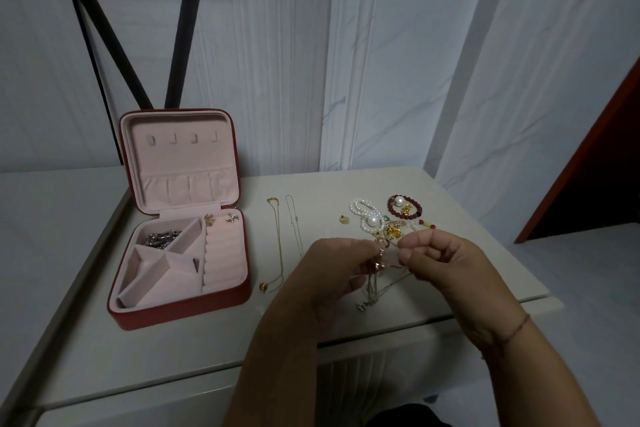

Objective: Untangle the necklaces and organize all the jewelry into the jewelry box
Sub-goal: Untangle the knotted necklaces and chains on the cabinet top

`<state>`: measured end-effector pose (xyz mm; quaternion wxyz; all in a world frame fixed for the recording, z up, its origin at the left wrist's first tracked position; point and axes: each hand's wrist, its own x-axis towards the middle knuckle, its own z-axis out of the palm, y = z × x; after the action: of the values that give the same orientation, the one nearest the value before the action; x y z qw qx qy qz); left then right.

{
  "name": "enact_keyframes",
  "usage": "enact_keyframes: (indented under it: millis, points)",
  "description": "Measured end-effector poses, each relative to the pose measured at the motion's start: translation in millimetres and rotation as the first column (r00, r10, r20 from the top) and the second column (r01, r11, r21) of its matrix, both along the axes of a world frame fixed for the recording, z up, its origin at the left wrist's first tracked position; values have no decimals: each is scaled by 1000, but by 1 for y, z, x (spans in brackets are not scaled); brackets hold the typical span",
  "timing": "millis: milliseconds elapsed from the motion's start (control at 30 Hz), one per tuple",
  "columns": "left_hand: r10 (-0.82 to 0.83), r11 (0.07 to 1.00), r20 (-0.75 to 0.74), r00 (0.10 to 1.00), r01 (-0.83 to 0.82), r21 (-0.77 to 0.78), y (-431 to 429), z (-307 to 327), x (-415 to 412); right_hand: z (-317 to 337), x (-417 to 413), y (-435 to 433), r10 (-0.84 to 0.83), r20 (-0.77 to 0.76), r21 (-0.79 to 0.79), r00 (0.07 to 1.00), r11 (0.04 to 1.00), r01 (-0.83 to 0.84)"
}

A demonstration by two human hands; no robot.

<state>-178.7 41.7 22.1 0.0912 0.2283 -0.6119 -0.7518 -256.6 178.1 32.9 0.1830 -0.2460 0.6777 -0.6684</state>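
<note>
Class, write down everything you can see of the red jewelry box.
The square red leather-look jewelry box stands open on the pale table, lid upright, pink velvety lining inside. The lid has four hooks and a pocket; the base has divided compartments, one holding a silver chain, plus ring rolls.

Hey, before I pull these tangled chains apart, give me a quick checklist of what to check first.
1. Grip on both sides: left hand and right hand each pinch the tangled chains: ok.
2. Strands separated: they hang looped together below the fingers: not ok.
3. Tangle free of the pile: the pearl bracelet and red bead bracelet lie just behind the hands; any snag: cannot tell.
4. Jewelry box open, with free compartments: ok.
5. Gold necklace and silver necklace lie straight, apart, beside the box: ok.
</note>
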Motion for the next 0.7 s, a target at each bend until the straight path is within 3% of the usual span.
enact_keyframes:
  millis: [167, 500, 700]
  points:
    - [69, 998, 36, 997, -69, 12, -5, -2, 0, 3, 1, 2, -2, 10, -43, 1000, 999, 2]
    - [11, 986, 51, 999, -2, -168, -9, -2, 7, 0, -10, 7, -262, 215, -154, 941, 942, 297]
    - [-17, 1000, 34, 999, 17, -24, -8, 1, 9, 2, -15, 8, 32, 598, -394, 800, 882, 259]
